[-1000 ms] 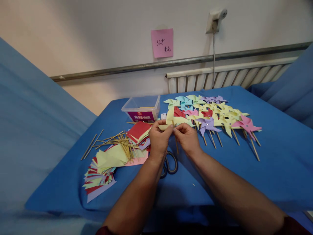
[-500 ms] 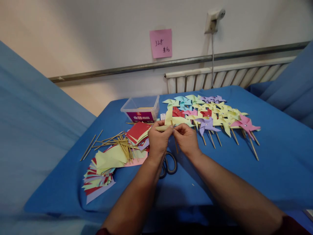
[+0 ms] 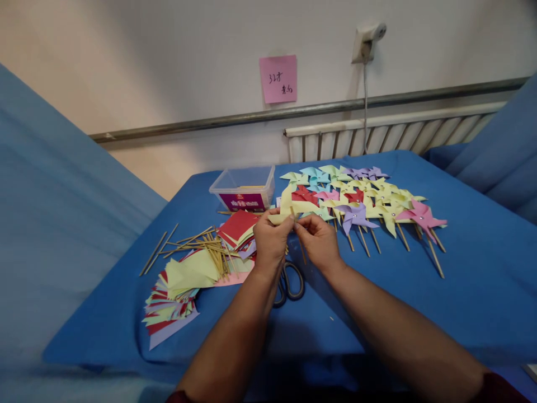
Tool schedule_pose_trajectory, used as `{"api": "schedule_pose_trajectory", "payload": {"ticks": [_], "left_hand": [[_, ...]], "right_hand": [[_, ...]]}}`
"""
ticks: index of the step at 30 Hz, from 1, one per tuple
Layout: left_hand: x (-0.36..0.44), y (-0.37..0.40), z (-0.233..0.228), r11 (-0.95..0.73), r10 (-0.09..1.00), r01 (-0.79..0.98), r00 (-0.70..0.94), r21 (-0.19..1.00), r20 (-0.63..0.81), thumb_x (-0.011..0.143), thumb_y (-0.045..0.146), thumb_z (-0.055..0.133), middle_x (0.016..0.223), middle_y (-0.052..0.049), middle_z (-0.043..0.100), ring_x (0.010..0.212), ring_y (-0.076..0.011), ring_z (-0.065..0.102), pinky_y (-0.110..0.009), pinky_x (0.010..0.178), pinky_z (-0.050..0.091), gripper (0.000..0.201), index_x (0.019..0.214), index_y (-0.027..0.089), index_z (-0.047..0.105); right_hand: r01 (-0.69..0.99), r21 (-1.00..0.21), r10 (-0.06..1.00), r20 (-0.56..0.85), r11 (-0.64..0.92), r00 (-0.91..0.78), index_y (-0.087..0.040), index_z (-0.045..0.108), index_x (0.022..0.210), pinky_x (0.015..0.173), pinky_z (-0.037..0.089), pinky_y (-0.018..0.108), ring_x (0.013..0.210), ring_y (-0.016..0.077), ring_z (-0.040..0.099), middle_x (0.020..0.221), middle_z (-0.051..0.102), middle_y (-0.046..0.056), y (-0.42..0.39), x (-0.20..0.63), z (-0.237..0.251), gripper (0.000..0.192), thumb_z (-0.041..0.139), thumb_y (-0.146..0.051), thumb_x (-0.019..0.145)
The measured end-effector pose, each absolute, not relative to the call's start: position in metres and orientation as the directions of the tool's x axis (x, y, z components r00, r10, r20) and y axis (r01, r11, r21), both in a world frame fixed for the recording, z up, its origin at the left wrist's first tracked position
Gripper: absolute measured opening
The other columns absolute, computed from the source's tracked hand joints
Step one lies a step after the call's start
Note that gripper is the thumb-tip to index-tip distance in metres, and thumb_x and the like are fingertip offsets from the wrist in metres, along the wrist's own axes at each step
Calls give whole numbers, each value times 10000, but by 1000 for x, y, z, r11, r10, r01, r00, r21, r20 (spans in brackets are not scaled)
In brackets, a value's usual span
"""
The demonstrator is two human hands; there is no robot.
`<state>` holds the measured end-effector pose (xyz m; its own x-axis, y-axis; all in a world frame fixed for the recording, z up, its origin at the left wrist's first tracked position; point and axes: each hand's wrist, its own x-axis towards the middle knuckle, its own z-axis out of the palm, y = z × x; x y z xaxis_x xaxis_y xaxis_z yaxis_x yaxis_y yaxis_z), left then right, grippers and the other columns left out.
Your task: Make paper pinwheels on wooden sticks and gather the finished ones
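A: Pinwheel point(image 3: 293, 206), yellow, half-made. Where is it?

B: Up off the table point(image 3: 461, 302), between my two hands, just in front of the finished ones. I hold it high, I'd say so I can see the middle while I work the folds onto the stick point(image 3: 301, 249).

A: Left hand point(image 3: 272, 240)?

B: Fingers curled, thumb and forefinger pressed together on the paper at its centre. It steadies the folded tips, by the look of it.

A: Right hand point(image 3: 319, 242)?

B: Pinching too, fingertips closed at the same centre spot, touching the paper and the top of the stick. The stick hangs down between my hands. Can't tell if there's a pin in my fingers, too small.

A: Around the grip?

B: Scissors point(image 3: 289, 282) lie flat just under my wrists, partly hidden by the left one. Left of that, loose sticks point(image 3: 197, 242) over a fan of paper squares point(image 3: 176, 291), more red squares point(image 3: 237, 225) near the left hand. Clear box point(image 3: 244, 187) stands behind those. Right side, done pinwheels point(image 3: 369, 198) lie in overlapping rows, sticks pointing toward me, likely kept apart from the raw stock. Pink note point(image 3: 278, 78) on the wall, radiator point(image 3: 377, 137) below it.
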<state>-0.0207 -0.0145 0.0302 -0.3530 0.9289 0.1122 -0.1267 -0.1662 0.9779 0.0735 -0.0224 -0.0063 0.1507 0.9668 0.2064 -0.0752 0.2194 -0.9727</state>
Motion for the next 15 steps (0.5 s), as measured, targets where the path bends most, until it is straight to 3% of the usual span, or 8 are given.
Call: {"api": "schedule_pose_trajectory", "payload": {"ticks": [7, 15], "left_hand": [[-21, -17, 31, -171, 926, -44, -347, 984, 146, 562, 325, 803, 735, -11, 680, 602, -123, 597, -232, 584, 459, 389, 869, 133, 660], [-20, -18, 35, -181, 916, -30, -370, 983, 158, 552, 303, 799, 719, -3, 680, 586, -124, 594, -233, 573, 458, 363, 851, 142, 671]], "right_hand": [[168, -941, 925, 324, 294, 200, -221, 629, 731, 518, 337, 246, 516, 116, 469, 605, 599, -34, -27, 76, -2, 176, 618, -374, 817], [243, -909, 904, 387, 340, 182, -235, 624, 740, 536, 336, 260, 526, 132, 479, 591, 585, -34, -31, 76, 1, 137, 598, -335, 830]]}}
